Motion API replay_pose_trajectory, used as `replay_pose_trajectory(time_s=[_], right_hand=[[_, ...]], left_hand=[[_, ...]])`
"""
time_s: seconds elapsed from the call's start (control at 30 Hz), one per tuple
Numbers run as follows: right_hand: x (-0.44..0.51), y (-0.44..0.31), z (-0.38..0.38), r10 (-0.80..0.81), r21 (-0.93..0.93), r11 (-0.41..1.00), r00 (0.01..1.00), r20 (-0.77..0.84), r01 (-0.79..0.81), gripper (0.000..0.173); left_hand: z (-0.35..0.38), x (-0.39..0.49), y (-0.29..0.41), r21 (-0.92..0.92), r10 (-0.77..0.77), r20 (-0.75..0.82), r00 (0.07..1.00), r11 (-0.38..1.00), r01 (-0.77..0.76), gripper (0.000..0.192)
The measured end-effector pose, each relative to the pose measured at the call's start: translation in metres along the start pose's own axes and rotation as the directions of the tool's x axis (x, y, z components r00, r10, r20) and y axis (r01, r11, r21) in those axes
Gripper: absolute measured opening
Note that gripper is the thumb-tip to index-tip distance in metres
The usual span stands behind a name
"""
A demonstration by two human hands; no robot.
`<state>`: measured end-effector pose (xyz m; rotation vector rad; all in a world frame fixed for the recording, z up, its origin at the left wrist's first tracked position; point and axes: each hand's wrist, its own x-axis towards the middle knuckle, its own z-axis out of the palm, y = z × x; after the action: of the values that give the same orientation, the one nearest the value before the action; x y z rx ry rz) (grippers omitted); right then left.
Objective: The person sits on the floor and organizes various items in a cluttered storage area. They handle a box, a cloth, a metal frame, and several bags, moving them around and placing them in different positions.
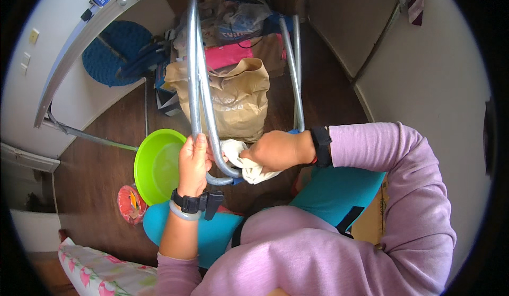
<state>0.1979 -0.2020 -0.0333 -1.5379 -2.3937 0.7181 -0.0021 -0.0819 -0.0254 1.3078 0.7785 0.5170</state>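
My left hand [193,162] grips a bent metal tube leg [193,77] of a frame, thumb pointing up along the tube. In my right hand [274,150] is a bunched white cloth [254,170], pressed against the lower bend of the tubing. Part of the cloth wraps the tube there, and the fingertips beneath it are hidden. Dark straps with devices circle both wrists. A second pair of metal tubes [296,77] rises to the right, beyond my right hand.
A lime-green basin [159,164] stands on the dark wood floor at left, beside a small red bin [131,203]. Behind the tubing is a brown paper bag [238,105]. Farther back lie plastic bags [242,15] and a pink package [228,54]. A blue round seat [115,53] leans near the wall.
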Motion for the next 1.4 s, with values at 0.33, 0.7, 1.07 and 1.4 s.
replay_pose_trajectory(time_s=[0.33, 0.7, 1.07, 1.4], right_hand=[[-0.028, 0.036, -0.050, 0.307, -0.416, 0.863, 0.952, -0.018, -0.286, 0.021], [0.029, -0.058, -0.071, -0.085, -0.257, 0.958, 0.725, -0.683, -0.129, 0.044], [0.013, -0.075, 0.008, -0.448, -0.597, 0.779, 0.836, -0.317, 0.192, 0.023], [-0.006, -0.077, -0.006, -0.487, -0.414, 0.755, 0.858, 0.165, 0.508, 0.014]], left_hand=[[-0.004, -0.010, 0.014, -0.097, 0.061, -0.034, 0.998, 0.993, -0.064, 0.036], [0.012, 0.001, -0.005, -0.151, -0.124, 0.196, 0.973, 0.976, 0.154, 0.035], [0.008, 0.003, -0.016, -0.302, -0.105, 0.210, 0.972, 0.939, 0.167, 0.038], [0.018, -0.006, -0.002, -0.279, -0.073, 0.226, 0.971, 0.950, 0.136, 0.022]])
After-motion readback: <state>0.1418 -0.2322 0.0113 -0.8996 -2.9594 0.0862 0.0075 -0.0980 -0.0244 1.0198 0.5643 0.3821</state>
